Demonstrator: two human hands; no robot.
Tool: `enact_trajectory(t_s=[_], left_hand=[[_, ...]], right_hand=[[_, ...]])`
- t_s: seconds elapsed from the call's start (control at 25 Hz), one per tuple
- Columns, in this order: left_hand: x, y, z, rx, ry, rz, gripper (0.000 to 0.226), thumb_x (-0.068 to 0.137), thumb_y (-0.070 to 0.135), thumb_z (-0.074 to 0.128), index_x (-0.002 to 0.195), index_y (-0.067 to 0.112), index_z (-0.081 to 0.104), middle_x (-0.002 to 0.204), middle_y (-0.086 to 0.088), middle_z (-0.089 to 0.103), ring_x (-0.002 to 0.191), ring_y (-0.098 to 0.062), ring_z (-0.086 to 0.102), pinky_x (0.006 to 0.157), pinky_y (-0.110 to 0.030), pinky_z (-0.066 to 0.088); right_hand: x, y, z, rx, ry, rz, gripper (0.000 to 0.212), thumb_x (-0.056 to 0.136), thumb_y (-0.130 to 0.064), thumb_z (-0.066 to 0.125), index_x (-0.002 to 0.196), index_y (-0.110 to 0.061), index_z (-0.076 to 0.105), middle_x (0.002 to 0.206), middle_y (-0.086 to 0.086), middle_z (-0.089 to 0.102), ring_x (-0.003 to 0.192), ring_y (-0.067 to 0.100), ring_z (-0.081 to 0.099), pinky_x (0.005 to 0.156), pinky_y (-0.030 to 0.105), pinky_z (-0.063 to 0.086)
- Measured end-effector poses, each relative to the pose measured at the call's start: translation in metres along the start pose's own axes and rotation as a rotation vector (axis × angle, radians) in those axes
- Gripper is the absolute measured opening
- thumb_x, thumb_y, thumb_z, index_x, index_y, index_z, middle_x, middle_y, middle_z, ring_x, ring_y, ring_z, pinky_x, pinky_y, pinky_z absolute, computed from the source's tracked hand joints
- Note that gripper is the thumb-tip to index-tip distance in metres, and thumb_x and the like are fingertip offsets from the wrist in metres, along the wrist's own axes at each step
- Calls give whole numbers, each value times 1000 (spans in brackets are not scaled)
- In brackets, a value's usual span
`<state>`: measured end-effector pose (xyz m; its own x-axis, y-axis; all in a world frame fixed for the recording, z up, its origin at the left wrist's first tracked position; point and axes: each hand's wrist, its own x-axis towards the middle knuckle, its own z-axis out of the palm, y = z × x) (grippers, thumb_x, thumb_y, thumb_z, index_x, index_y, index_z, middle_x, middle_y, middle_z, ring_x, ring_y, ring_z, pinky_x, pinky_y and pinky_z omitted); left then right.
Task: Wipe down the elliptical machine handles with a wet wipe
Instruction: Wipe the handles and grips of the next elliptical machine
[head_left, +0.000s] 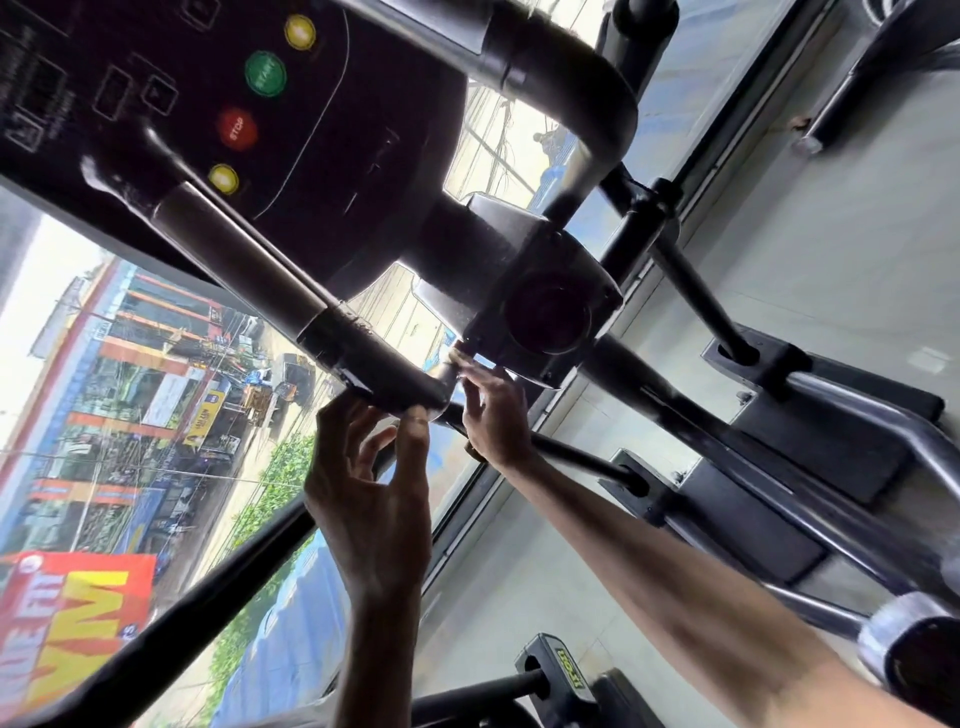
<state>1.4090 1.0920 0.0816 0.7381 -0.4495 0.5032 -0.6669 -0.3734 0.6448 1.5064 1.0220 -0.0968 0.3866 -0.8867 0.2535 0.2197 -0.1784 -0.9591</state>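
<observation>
Head view: my two hands meet at the near handle's (363, 364) end. My left hand (371, 499) touches it with loose fingers; my right hand (493, 415) fingertips reach a pale scrap (457, 357), grip unclear. The console (363, 156) beyond has four buttons: two yellow, green START (265, 74), red STOP (237, 129).

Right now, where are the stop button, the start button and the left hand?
stop button (237, 129): head view, red face centre.
start button (265, 74): head view, green face centre.
left hand (371, 499): head view, middle of hand.
</observation>
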Motion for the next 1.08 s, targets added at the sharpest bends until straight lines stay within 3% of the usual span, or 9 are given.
enact_trajectory(t_s=[0.08, 0.28, 0.4, 0.48, 0.6, 0.8, 1.0, 1.08], left_hand=[[0, 0, -1, 18, -4, 7, 28, 82, 15, 67, 107, 4, 65, 97, -4, 73, 89, -2, 68, 77, -21, 57], [1, 1, 1, 14, 1, -6, 26, 83, 11, 67, 108, 3, 65, 96, -2, 72, 90, -4, 68, 78, -23, 56], [-1, 3, 3, 9, 22, -6, 27, 82, 11, 66, 108, 2, 65, 97, -4, 72, 91, -6, 68, 79, -27, 57], [-2, 4, 5, 24, 40, -3, 27, 82, 10, 65, 108, 2, 65, 97, -4, 72, 90, -7, 68, 79, -29, 58], [-2, 4, 7, 40, 50, -4, 26, 82, 12, 65, 105, 1, 64, 95, -6, 72, 88, -8, 68, 79, -34, 59], [-2, 3, 6, 67, 35, 14, 26, 84, 11, 64, 108, 2, 63, 98, -10, 73, 94, -24, 71, 84, -47, 59], [-4, 4, 7, 61, 58, 0, 27, 82, 13, 63, 107, 1, 64, 95, -9, 73, 91, -18, 71, 84, -44, 60], [-4, 5, 8, 64, 60, -3, 28, 82, 12, 63, 108, 1, 65, 96, -7, 74, 92, -16, 71, 84, -40, 60]], right_hand=[[-2, -8, -5, 54, 8, 10, 34, 97, -4, 55, 131, -4, 62, 130, 8, 67, 121, 16, 64, 108, 23, 46], [16, -4, -11, -104, -194, -16, 51, 90, 6, 56, 138, -11, 58, 131, 3, 65, 114, 19, 68, 103, 33, 52], [15, -18, -32, 120, -212, 45, 37, 96, 2, 55, 129, -11, 66, 127, 6, 69, 113, 6, 65, 98, 18, 52], [4, -37, -46, 270, -140, 41, 30, 98, -3, 56, 122, -13, 71, 120, 7, 73, 108, 7, 67, 91, 11, 50], [-3, -45, -46, 276, -74, -91, 26, 101, -10, 54, 120, -13, 72, 120, 1, 73, 114, 13, 66, 97, 21, 49], [17, -18, -23, 39, -269, 80, 50, 91, 12, 49, 137, -5, 57, 138, 9, 60, 128, 18, 59, 108, 6, 34], [9, -13, -16, -94, -221, -13, 61, 86, 17, 53, 143, -4, 49, 139, 9, 59, 125, 23, 62, 111, 35, 46], [12, -11, -16, -154, -236, 34, 64, 84, 19, 52, 144, -5, 47, 140, 8, 59, 127, 24, 59, 112, 34, 44]])
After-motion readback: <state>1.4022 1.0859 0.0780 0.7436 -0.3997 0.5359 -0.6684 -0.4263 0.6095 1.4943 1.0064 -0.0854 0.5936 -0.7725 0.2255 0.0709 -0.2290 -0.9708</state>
